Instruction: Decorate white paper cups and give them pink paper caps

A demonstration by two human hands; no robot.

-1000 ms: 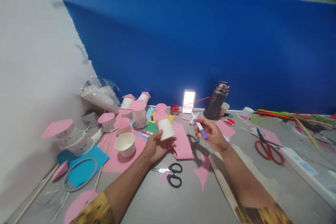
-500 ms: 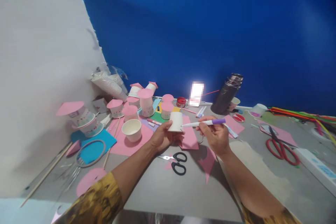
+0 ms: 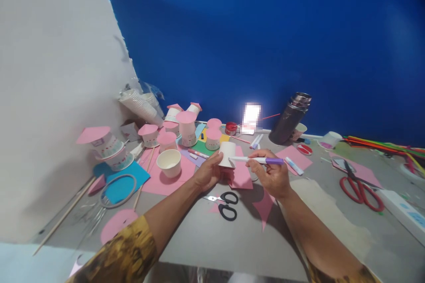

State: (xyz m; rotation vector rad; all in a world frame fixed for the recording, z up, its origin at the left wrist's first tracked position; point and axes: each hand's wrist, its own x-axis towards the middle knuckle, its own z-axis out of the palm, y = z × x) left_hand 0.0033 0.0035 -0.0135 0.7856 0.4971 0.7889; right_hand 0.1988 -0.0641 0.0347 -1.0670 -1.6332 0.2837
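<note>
My left hand (image 3: 207, 172) grips a small white paper cup (image 3: 227, 154), held upside down above the grey table (image 3: 206, 239). My right hand (image 3: 271, 176) pinches a white marker with a purple end (image 3: 257, 160), lying level, its tip touching the cup's side. Under the hands lie a pink paper sheet (image 3: 241, 176) and black-handled scissors (image 3: 224, 203). An open white cup (image 3: 169, 163) stands to the left on pink paper.
Several pink-topped paper cups (image 3: 186, 128) stand at the back left near a bagged stack of cups (image 3: 141, 106). A dark flask (image 3: 290, 118) stands at the blue wall. Red scissors (image 3: 360, 188) and coloured pipe cleaners (image 3: 381, 147) lie right. A blue sheet with a ring (image 3: 117, 184) lies left.
The marker swung from tilted up to level and its tip came onto the cup's side. The cup went from tilted to held bottom up. My view tilted and shifted.
</note>
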